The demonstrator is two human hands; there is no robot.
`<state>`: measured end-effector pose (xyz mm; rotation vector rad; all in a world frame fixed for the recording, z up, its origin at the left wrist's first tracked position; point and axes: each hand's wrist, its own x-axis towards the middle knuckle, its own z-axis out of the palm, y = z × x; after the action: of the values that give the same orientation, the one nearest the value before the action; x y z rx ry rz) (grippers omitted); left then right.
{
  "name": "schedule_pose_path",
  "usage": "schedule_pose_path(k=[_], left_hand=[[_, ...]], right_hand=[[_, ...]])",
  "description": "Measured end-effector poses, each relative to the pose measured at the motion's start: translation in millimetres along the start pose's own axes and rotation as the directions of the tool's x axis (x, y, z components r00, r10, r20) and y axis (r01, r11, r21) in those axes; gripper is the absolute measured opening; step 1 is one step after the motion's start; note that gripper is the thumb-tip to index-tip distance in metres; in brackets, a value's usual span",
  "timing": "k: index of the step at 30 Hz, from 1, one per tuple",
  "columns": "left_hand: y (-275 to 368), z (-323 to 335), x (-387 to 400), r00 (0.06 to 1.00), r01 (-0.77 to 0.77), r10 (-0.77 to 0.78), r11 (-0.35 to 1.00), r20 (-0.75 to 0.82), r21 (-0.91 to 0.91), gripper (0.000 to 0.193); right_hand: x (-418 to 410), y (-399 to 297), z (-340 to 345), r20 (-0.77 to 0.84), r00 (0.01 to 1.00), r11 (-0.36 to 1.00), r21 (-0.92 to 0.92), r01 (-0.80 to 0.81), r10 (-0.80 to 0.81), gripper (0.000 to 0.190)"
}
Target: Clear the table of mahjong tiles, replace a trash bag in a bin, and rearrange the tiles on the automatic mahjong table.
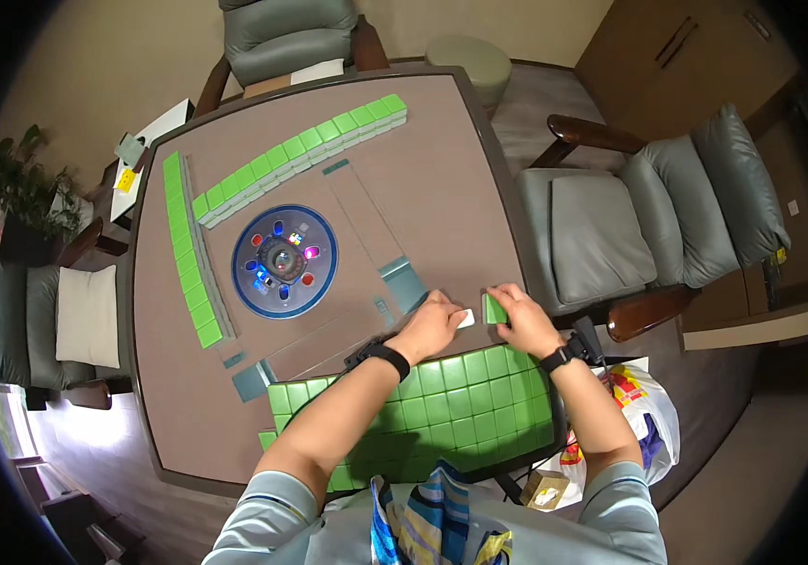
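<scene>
My left hand (pixel 429 326) pinches a mahjong tile (pixel 466 318) that shows a white side; my fingers partly cover it. Just to the right, my right hand (pixel 525 323) grips a green-backed mahjong tile (pixel 493 309), or a short stack of them, between thumb and fingers. A small gap separates the two. Close to my body, below both hands, lies a block of green-backed tiles (pixel 446 395) in several rows, partly hidden under my left forearm. All of this rests on the brown top of a mahjong table (pixel 446 183).
A two-layer tile wall (pixel 305 152) runs across the far side, another wall (pixel 188 251) along the left. Between them and me sits a round lit control console (pixel 284 261). Grey armchairs (pixel 601 233) surround the table. Plastic bags (pixel 647 417) stand at right by the table's corner.
</scene>
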<state>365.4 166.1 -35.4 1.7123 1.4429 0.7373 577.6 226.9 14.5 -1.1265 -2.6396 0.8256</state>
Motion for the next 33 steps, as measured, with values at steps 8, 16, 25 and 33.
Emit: schedule_pose_path(k=[8, 16, 25, 33], left_hand=[[11.9, 63.0, 49.0, 0.941, 0.213, -0.280, 0.926, -0.190, -0.310, 0.012], [31.1, 62.4, 14.4, 0.988, -0.145, 0.152, 0.976, -0.026, 0.162, 0.045], [-49.7, -199.6, 27.9, 0.857, 0.117, 0.150, 0.875, -0.493, 0.469, 0.051], [-138.9, -328.1, -32.1, 0.560, 0.727, -0.290, 0.622, -0.776, 0.292, 0.103]], right_hand=[[-4.6, 29.5, -19.9, 0.187, 0.982, 1.000, -0.025, 0.000, 0.005, 0.037], [17.4, 21.4, -113.4, 0.038, 0.999, 0.956, -0.295, 0.011, 0.000, 0.049], [126.2, 2.3, -255.9, -0.342, 0.937, 0.810, -0.569, -0.143, -0.075, 0.040], [304.5, -10.5, -98.3, -0.086, 0.991, 0.814, -0.580, 0.037, -0.106, 0.064]])
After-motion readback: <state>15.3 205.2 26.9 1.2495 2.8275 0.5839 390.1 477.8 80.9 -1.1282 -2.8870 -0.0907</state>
